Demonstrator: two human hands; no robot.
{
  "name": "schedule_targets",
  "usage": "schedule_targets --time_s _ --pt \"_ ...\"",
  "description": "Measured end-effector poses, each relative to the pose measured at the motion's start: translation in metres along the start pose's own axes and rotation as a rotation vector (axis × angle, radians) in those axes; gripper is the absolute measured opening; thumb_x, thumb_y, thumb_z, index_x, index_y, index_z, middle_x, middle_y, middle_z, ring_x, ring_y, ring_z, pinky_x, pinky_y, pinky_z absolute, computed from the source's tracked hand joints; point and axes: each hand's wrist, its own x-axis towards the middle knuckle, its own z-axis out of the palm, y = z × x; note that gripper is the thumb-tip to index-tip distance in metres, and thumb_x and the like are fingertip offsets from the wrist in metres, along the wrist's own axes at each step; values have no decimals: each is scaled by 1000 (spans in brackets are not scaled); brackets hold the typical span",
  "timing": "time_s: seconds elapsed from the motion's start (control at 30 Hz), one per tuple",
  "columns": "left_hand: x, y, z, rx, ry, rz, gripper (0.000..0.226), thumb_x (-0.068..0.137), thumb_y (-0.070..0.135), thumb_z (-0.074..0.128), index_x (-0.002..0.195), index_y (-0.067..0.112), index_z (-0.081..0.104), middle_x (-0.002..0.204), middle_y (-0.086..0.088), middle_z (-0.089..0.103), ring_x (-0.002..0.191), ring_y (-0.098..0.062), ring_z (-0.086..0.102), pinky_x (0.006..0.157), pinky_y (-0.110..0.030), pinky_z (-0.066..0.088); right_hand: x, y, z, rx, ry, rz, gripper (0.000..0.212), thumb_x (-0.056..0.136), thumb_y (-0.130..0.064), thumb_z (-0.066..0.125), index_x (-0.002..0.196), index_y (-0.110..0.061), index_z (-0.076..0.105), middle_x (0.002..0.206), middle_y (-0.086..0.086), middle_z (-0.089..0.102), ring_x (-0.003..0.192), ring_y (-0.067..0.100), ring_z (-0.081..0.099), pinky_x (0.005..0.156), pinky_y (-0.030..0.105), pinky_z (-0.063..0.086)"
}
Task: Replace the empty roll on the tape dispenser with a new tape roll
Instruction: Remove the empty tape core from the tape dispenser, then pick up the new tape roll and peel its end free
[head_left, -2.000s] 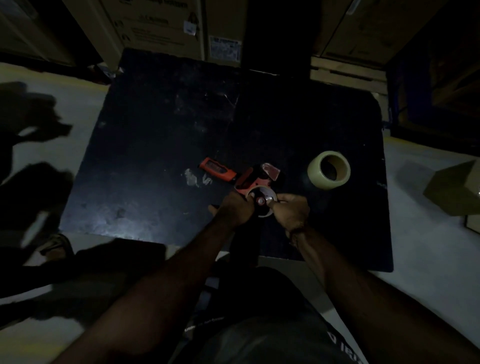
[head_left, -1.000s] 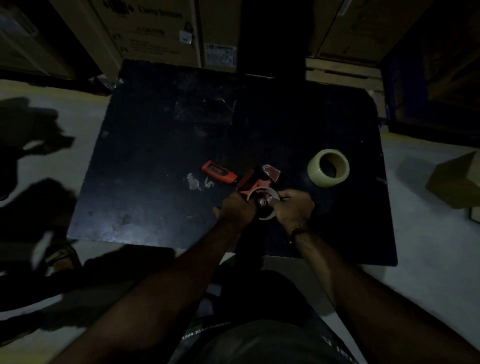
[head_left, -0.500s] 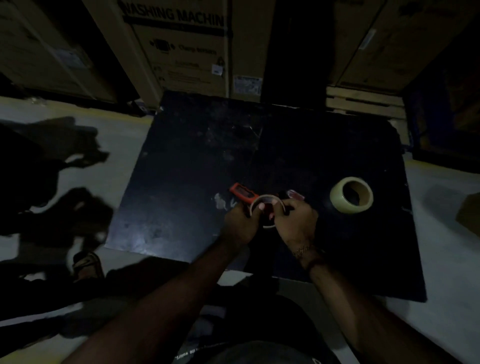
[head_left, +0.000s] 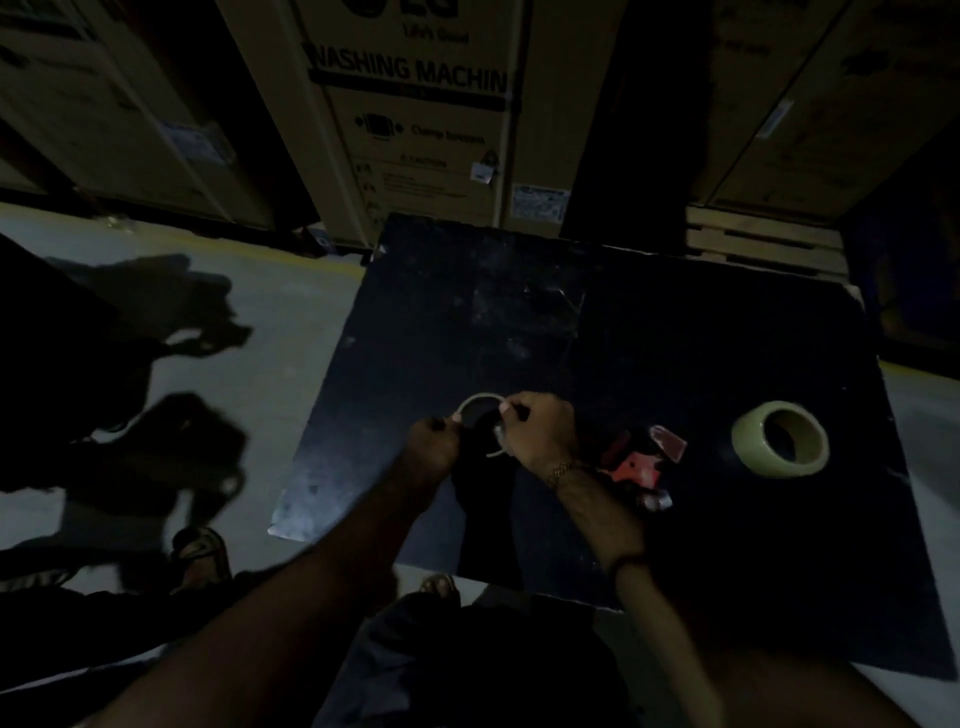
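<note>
**Empty core off, full roll waiting**

Nearest, the left hand (head_left: 434, 441) and right hand (head_left: 540, 434) pinch the empty roll (head_left: 480, 410) by opposite rims above the worktop (head_left: 701, 338); it looks light, thin and easily crushed. At three o'clock lies the red tape dispenser (head_left: 636, 465). Farther at three, the new tape roll (head_left: 779, 439) rests well apart: likely heavier, stiff, best gripped across its outer band.

**Colours on the dark table**

The table (head_left: 675, 338) is black with pale scuffs. The new tape roll (head_left: 780, 439) is a pale yellowish, translucent tone. The tape dispenser (head_left: 636, 465) is red-orange, its flap seemingly a dull pinkish brown in this dim light. The empty roll (head_left: 480, 402) is off-white. The cardboard boxes (head_left: 415, 130) are tan with dark print. The floor (head_left: 270, 364) is pale grey.
</note>
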Motion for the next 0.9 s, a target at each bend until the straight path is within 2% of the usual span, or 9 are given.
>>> schedule_targets --time_s 0.1,0.17,0.23,0.33,0.4,0.47,0.67,0.77,0.9 --pt "7 -4 -17 36 -21 -21 23 101 2 56 79 5 66 79 -9 65 68 -15 57 45 -8 45 10 -4 19 -20 -57 43 22 97 -28 66 106 -13 80 107 11 80 101 30 74 91 44 62" --pt "12 -6 -25 77 -28 5 13 99 7 61 102 -1 70 100 -17 72 84 -24 68 64 -20 55 16 -6 30 -28 -99 73 25 96 -30 66 112 -14 77 113 12 78 107 32 72 95 46 60" --pt "16 -7 -29 88 -64 35 24 97 4 64 120 -1 68 116 -19 72 95 -25 69 77 -28 57 16 -9 37 -21 -125 89 27 96 -28 67 117 -13 74 117 12 77 111 32 70 98 44 58" --pt "16 -7 -34 89 -117 67 30 94 -5 64 123 3 64 107 -7 72 80 -7 64 58 -7 51 17 -10 44 -2 -124 89 30 95 -26 67 123 -14 72 120 10 76 113 32 70 96 40 58" --pt "14 -8 -32 125 -76 108 31 94 -6 63 122 6 60 101 -2 67 75 2 55 55 -1 45 16 -10 44 12 -110 102 31 95 -25 68 123 -13 70 121 11 76 114 32 70 97 43 58" --pt "13 -10 -27 95 -18 142 37 95 -4 62 132 1 56 116 -12 67 82 -6 57 60 -4 43 14 -10 40 53 -78 131 33 95 -22 69 126 -11 69 125 12 75 117 32 69 101 46 57" --pt "3 -3 -4 210 311 459 44 94 9 66 137 4 56 132 -6 59 123 -22 57 101 -23 42 16 -24 9 163 137 222 20 92 -9 64 106 -11 78 115 10 78 108 28 72 92 33 59" --pt "-9 9 16 291 181 584 41 97 7 63 137 7 55 152 -12 46 141 -26 45 112 -24 36 11 -29 -20 224 225 205 19 91 -5 62 97 -15 77 107 6 77 96 23 72 77 27 57" --pt "-18 4 41 454 -4 655 49 97 15 67 143 13 51 169 -22 18 152 -24 24 124 -35 28 -1 3 -68 116 373 166 17 96 -17 60 98 -24 75 109 2 77 98 23 72 74 26 51"
